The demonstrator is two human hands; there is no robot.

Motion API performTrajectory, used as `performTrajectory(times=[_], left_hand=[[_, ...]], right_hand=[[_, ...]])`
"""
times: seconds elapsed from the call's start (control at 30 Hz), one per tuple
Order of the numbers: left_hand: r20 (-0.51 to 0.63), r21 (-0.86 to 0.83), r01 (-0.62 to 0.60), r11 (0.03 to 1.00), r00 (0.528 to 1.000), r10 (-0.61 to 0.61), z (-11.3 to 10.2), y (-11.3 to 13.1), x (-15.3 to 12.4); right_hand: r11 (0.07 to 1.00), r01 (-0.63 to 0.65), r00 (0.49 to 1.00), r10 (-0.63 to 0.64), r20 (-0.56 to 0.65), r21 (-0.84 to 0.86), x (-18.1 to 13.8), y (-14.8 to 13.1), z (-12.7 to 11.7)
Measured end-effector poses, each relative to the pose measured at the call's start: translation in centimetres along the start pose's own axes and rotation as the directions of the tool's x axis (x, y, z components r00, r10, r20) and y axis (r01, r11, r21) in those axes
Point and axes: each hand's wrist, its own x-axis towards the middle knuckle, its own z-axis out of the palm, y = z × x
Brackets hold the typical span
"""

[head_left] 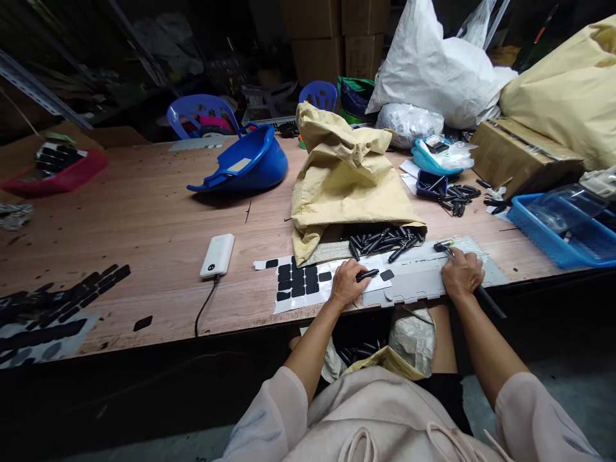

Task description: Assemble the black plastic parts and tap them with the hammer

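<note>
My left hand [347, 282] is closed around a small black cylindrical piece [368, 274], resting over a white sheet at the table's front edge. In my right hand [462, 273] is a tool that looks like a small hammer; its dark head [443, 245] with a yellow-green end lies near the grey board [414, 285], and its black handle [491, 301] sticks out behind my hand. Black rounded-square stickers [298, 280] cover the left part of the white sheet. Beyond my hands, many similar black pieces [385, 240] spill from the mouth of a yellow cloth sack [349, 186].
A white power bank [217, 255] with a cable lies to the left. Farther back sits a blue scoop [250, 160]. On the right are a blue basket [553, 247], a cardboard box [527, 154] and large sacks. An open bag with black pieces [359, 353] is at my lap.
</note>
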Motion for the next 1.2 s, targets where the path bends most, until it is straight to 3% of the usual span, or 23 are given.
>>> performTrajectory(times=[0.2, 0.37, 0.47, 0.57, 0.67, 0.8, 0.93, 1.07, 1.2], left_hand=[[0.004, -0.024, -0.11, 0.994, 0.994, 0.11, -0.9, 0.6, -0.7], [0.025, -0.022, -0.304, 0.953, 0.952, 0.304, -0.9, 1.9, -6.8], [0.034, 0.036, -0.323, 0.946, 0.946, 0.322, -0.2, 2.2, -10.9], [0.019, 0.072, -0.306, 0.949, 0.952, 0.305, 0.3, 2.3, -11.9], [-0.043, 0.081, -0.249, 0.965, 0.966, 0.253, -0.5, 2.1, -8.6], [-0.144, 0.225, -0.067, 0.972, 0.984, 0.102, -2.7, 1.0, -0.7], [-0.062, 0.351, -0.039, 0.936, 0.996, 0.065, -4.3, -0.3, 4.9], [0.046, 0.349, -0.146, 0.926, 0.989, 0.139, -4.9, -1.0, 6.1], [0.056, 0.325, -0.133, 0.936, 0.991, 0.122, -5.0, -1.6, 5.4]], right_hand=[[0.999, 0.042, 0.999, -0.041, 0.02, -0.034, -0.7, -0.4, -0.1], [0.998, 0.047, 0.999, -0.047, 0.012, -0.042, -0.7, -0.3, -0.1], [0.998, 0.053, 0.999, -0.053, 0.012, -0.044, -0.7, -0.3, 0.0], [0.998, 0.051, 0.999, -0.05, 0.015, -0.044, -0.8, -0.3, 0.1], [0.998, 0.043, 0.999, -0.043, 0.012, -0.045, -0.8, -0.4, 0.1], [0.998, 0.056, 0.998, -0.056, 0.001, -0.029, -0.8, -0.4, 0.1], [0.998, 0.06, 0.998, -0.06, 0.015, -0.025, -0.8, -0.4, 0.0], [0.998, 0.053, 0.998, -0.052, 0.032, -0.025, -0.8, -0.5, -0.1], [0.998, 0.051, 0.998, -0.05, 0.03, -0.026, -0.9, -0.5, -0.1]])
